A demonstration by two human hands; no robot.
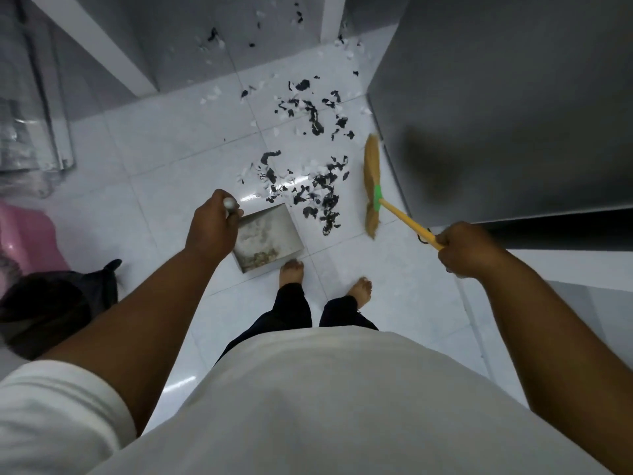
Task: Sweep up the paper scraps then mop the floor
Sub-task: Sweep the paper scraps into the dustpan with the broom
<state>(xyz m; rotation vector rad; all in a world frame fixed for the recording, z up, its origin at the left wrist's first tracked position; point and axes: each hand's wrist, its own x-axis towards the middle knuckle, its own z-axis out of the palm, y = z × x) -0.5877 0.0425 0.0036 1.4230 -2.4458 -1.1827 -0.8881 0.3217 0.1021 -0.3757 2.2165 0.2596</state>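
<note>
Black and white paper scraps (pixel 318 186), too many to be counted, are scattered over the white tiled floor (pixel 164 186). Most of them lie between one grey metal dustpan (pixel 267 234) and one broom (pixel 371 186) with straw bristles, a green binding and a yellow stick. The dustpan handle is gripped by the left hand (pixel 212 228), and the broom stick is enclosed by the curled fingers of the right hand (pixel 466 248).

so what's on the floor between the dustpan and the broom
In the head view, a loose pile of black and white paper scraps lies between the dustpan and the broom.
</note>
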